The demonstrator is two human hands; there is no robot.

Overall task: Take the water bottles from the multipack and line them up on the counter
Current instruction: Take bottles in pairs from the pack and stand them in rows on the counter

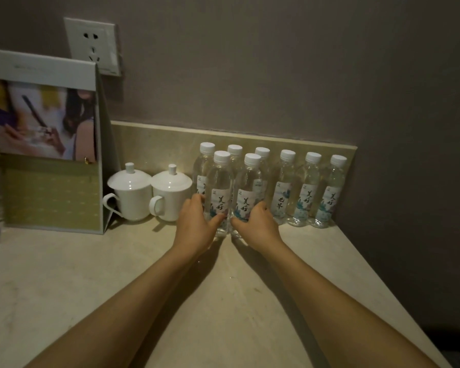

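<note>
counter [64, 274] | beige stone | water bottles [307, 192], two lidded cups [129, 193], display stand [51, 189]

blurred photo stand [41, 144] cut off at left

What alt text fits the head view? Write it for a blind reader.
Two bare hands, left hand and right hand, each grip a front water bottle in a cluster of five on a beige counter. Three more bottles stand right; two lidded white cups stand left.
</note>
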